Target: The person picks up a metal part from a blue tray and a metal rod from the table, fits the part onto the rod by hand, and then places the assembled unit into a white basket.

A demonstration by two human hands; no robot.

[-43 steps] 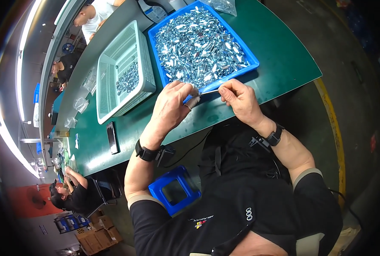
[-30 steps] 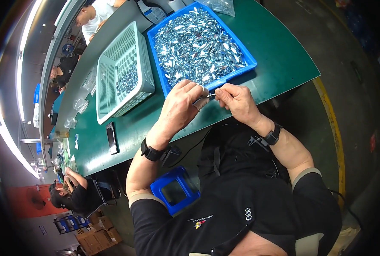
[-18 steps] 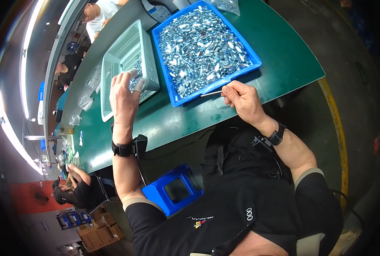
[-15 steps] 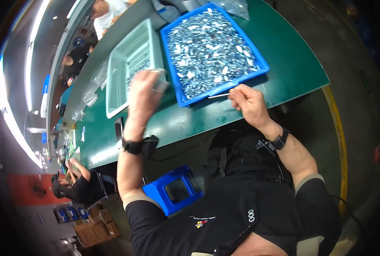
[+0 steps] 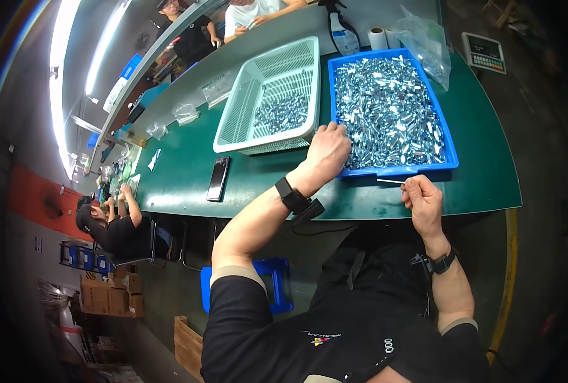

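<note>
A blue tray (image 5: pixel 451 145) full of small shiny metal pieces (image 5: pixel 386 108) lies on the green table. My left hand (image 5: pixel 328 152) is at the tray's left front corner, its fingers curled over the near pieces; whatever they hold is hidden. In front of the tray's near rim, my right hand (image 5: pixel 424 199) pinches a thin white stick (image 5: pixel 391 181) that points left. Left of the tray stands a pale green slotted basket (image 5: pixel 245 96), with a smaller heap of metal pieces (image 5: pixel 282 112) on its bottom.
A black phone (image 5: pixel 218 179) lies on the table (image 5: pixel 181 185). Clear plastic bags (image 5: pixel 185 113), a spray bottle (image 5: pixel 343 33) and a white roll (image 5: pixel 378 39) are near the back. A scale (image 5: pixel 484 52) stands far right; a blue stool (image 5: pixel 280 284) is below. Co-workers sit beyond.
My left hand has gone from over the basket's near right side to the blue tray's left front corner. My right hand keeps the white stick near the tray's front rim. The view has shifted.
</note>
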